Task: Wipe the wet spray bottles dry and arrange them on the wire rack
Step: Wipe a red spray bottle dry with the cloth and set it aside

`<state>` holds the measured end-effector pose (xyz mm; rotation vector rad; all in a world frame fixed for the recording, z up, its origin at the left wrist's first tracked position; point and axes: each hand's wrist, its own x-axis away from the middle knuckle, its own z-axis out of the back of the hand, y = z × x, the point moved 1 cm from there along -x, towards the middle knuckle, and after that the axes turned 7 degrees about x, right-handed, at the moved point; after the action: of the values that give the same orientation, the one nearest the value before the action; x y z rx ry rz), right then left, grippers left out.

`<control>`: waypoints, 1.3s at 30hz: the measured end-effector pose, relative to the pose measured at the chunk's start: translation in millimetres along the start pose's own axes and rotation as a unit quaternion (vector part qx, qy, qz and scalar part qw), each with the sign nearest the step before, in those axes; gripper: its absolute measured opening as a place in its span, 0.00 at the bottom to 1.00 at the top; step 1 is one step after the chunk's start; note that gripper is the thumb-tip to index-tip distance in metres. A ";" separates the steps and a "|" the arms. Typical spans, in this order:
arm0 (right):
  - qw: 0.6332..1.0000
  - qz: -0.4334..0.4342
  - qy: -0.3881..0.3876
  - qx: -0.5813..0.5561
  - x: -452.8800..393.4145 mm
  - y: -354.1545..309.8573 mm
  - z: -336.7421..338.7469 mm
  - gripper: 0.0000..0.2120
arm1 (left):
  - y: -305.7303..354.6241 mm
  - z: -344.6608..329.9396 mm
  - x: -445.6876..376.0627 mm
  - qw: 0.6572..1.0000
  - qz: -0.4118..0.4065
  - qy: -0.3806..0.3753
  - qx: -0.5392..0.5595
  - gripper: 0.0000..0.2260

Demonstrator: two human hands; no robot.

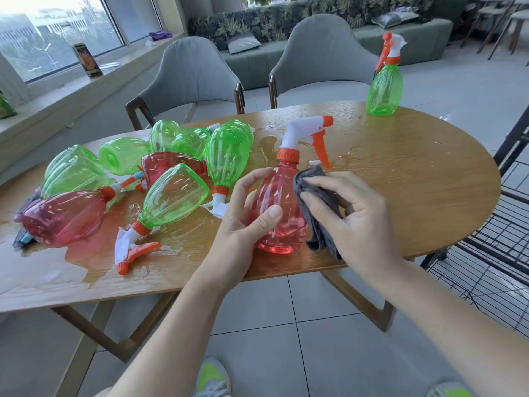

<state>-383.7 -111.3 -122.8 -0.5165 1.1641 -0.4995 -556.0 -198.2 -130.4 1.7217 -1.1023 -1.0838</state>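
Observation:
A red spray bottle [282, 202] with a white and orange trigger head stands upright near the table's front edge. My left hand [243, 219] grips its body from the left, thumb across the front. My right hand [349, 213] holds a grey cloth [317, 207] against the bottle's right side. Several green and red spray bottles [171, 196] lie in a wet heap on the left half of the wooden table [415, 173]. One green bottle [385, 84] stands upright at the far right edge. The black wire rack [492, 259] stands on the floor to the right.
Puddles of water spread over the table's left and middle. Two grey chairs [320, 61] stand behind the table, with a sofa further back. A window sill runs along the left. My shoes show on the tiled floor below.

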 end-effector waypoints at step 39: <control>0.993 0.011 0.057 0.099 -1.0 -7.7 -4.8 0.10 | 2.2 3.3 -2.3 0.999 -0.015 0.007 -0.038 0.19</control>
<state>-389.3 -117.3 -118.8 -0.3068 1.2119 -0.6244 -560.2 -197.3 -128.8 1.6880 -1.0177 -1.1164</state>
